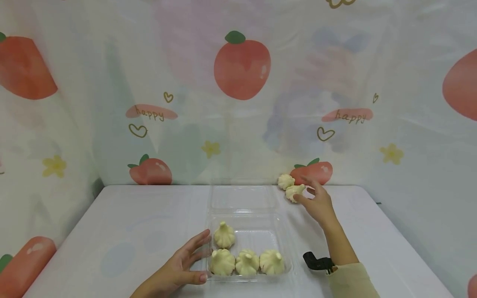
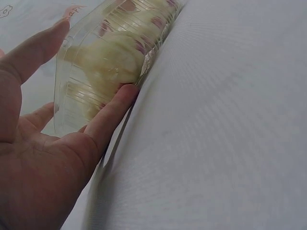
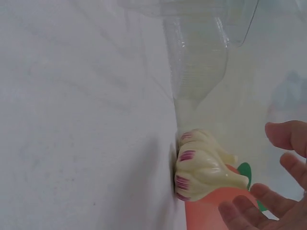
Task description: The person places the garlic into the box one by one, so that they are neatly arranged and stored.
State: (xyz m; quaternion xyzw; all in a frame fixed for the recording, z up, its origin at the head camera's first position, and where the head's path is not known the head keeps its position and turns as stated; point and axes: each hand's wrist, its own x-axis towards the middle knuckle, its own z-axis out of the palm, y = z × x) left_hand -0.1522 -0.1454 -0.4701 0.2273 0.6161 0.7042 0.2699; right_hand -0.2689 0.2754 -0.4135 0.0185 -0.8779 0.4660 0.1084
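A clear plastic box (image 1: pixel 244 215) with its lid folded back holds several cream garlic bulbs (image 1: pixel 247 262). Three line its front and another sits behind at the left. My left hand (image 1: pixel 182 263) touches the box's left side, thumb near the front corner and fingers extended. The left wrist view shows a fingertip (image 2: pixel 127 91) against the box's low wall. Past the box, at the back right, two more garlic bulbs (image 1: pixel 295 193) lie together. Beside them my right hand (image 1: pixel 316 203) has its fingers spread, with a gap to the nearer bulb (image 3: pixel 206 172), which has purple streaks.
Behind the box its transparent lid (image 1: pixel 242 198) lies open towards the table's back edge. A white cloth covers the table (image 1: pixel 149 231). Printed curtains (image 1: pixel 238 136) rise at the back and sides. A black strap-like piece (image 1: pixel 317 261) juts from the right wrist.
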